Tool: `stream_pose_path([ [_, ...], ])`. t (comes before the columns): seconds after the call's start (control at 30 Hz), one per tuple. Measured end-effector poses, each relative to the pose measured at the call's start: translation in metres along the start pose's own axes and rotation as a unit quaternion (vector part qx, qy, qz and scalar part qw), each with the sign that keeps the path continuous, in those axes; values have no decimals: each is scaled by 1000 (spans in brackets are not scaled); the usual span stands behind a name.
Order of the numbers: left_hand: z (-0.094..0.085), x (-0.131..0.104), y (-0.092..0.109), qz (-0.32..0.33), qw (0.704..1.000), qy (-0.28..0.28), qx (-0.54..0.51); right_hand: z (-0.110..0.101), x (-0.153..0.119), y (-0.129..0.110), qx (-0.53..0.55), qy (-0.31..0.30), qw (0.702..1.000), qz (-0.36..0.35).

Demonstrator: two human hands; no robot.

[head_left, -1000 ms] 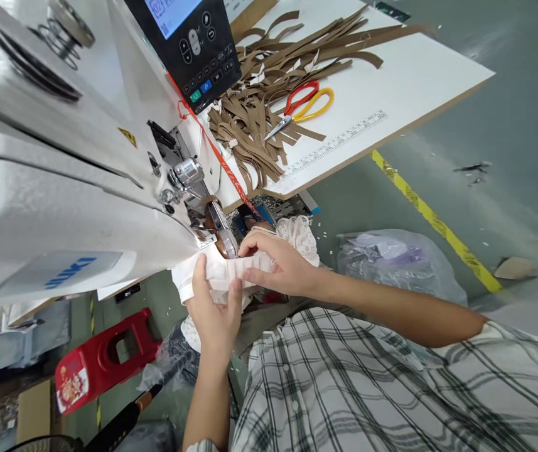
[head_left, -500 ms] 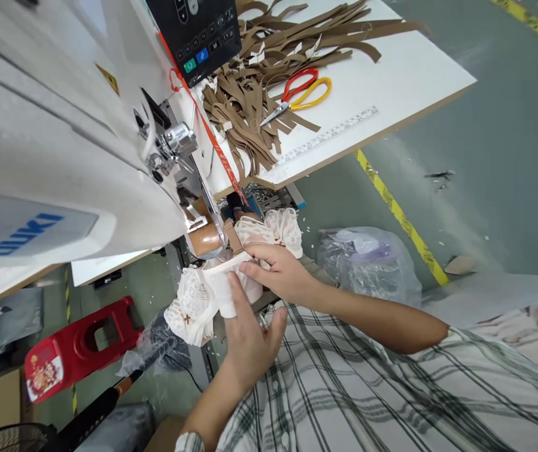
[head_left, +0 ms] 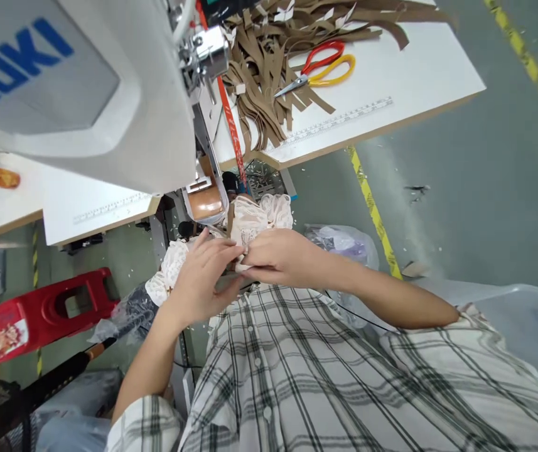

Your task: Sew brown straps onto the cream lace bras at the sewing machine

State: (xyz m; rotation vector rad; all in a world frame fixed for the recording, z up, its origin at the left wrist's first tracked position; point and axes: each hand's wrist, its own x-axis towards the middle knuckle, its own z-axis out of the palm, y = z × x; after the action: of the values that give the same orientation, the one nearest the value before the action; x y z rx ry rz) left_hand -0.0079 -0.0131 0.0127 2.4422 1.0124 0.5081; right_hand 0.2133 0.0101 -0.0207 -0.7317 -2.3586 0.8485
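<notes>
A white lace bra (head_left: 262, 216) hangs in front of the sewing machine arm, with a brown strap (head_left: 230, 216) beside the metal plate. My right hand (head_left: 280, 256) is closed, its thumb and fingers pinching the bra's near edge. Across from it, my left hand (head_left: 200, 276) lies over the other side of the bra, fingers stretched and thumb apart. Its fingertips meet those of my right hand. Both hands cover the middle of the bra. The machine's rounded work arm (head_left: 205, 202) is just beyond my fingers.
The white sewing machine head (head_left: 156, 119) looms at upper left. On the white table (head_left: 419, 69) lie brown straps (head_left: 269, 81) and red-and-yellow scissors (head_left: 313, 76). A red stool (head_left: 52, 311) stands at lower left. Plastic bags (head_left: 344, 245) sit on the floor at right.
My hands and the bra have come nearer my body, away from the machine. My left hand has turned over the bra towards my right fingers. The view has shifted too.
</notes>
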Motion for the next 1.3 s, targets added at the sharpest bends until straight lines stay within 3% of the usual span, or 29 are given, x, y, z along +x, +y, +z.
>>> stream_pose_path([
  [0.13, 12, -12, -13, 106, 987, 108, 61, 4, -3, 0, -163, 94, 980, -61],
  [0.23, 18, -20, -13, 162, 962, 180, 130, 7, -5, 0, -186, 138, 969, -85],
  [0.33, 18, -22, -11, 169, 952, 208, 151, 10, -5, -1, -185, 151, 967, -87],
  [0.47, 16, -22, -12, 157, 956, 210, 131, 15, 0, -3, -170, 153, 970, -80],
  [0.57, 26, -23, -13, 94, 969, 209, 96, 15, 1, -1, -109, 98, 988, -44],
  [0.63, 40, -27, -17, 4, 970, 235, 64, 11, -3, 1, -1, 65, 997, 50],
  [0.67, 49, -31, -21, -45, 968, 240, 49, 9, -6, 3, 73, 85, 986, 122],
  [0.7, 57, -37, -28, -92, 967, 235, 41, 6, -11, 4, 154, 132, 958, 202],
  [0.73, 65, -44, -36, -143, 966, 211, 46, 3, -16, 5, 236, 193, 910, 280],
  [0.8, 77, -63, -59, -276, 944, 133, 121, 0, -27, 6, 372, 304, 785, 391],
  [0.83, 81, -73, -72, -357, 912, 91, 180, -1, -33, 5, 418, 333, 732, 423],
  [0.9, 83, -94, -96, -475, 842, 32, 253, -1, -43, 2, 463, 351, 674, 457],
  [0.97, 82, -108, -114, -514, 814, 4, 270, 0, -50, -3, 467, 358, 661, 466],
  [1.07, 80, -112, -128, -509, 817, -20, 272, 0, -54, -11, 461, 355, 670, 460],
  [1.3, 79, -93, -141, -467, 845, -85, 247, -15, -69, -13, 425, 357, 700, 449],
])
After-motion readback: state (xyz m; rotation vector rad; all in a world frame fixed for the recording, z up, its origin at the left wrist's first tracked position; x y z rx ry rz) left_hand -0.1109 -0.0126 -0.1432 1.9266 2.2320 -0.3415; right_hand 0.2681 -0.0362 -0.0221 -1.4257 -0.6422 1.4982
